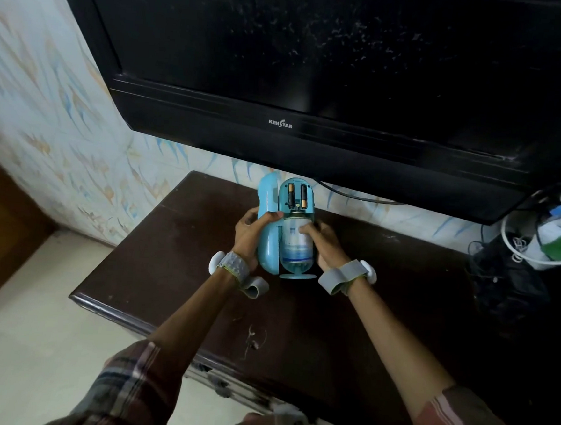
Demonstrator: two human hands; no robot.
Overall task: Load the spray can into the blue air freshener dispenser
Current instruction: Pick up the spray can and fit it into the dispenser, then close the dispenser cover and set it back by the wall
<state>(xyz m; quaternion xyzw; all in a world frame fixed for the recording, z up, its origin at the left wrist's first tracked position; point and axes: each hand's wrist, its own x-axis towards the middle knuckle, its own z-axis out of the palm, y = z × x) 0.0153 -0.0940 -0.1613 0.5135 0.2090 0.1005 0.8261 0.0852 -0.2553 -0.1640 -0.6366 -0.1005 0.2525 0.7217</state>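
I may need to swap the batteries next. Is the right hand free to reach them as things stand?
Probably yes: the cover is swung open and the batteries lie bare above the can, though the right hand must first leave the can.

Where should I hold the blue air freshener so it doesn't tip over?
Grip the blue air freshener dispenser around its rounded left side and back. Its open front faces you with the spray can inside, and its foot is small. The left hand holds there now, while the right hand touches the can.
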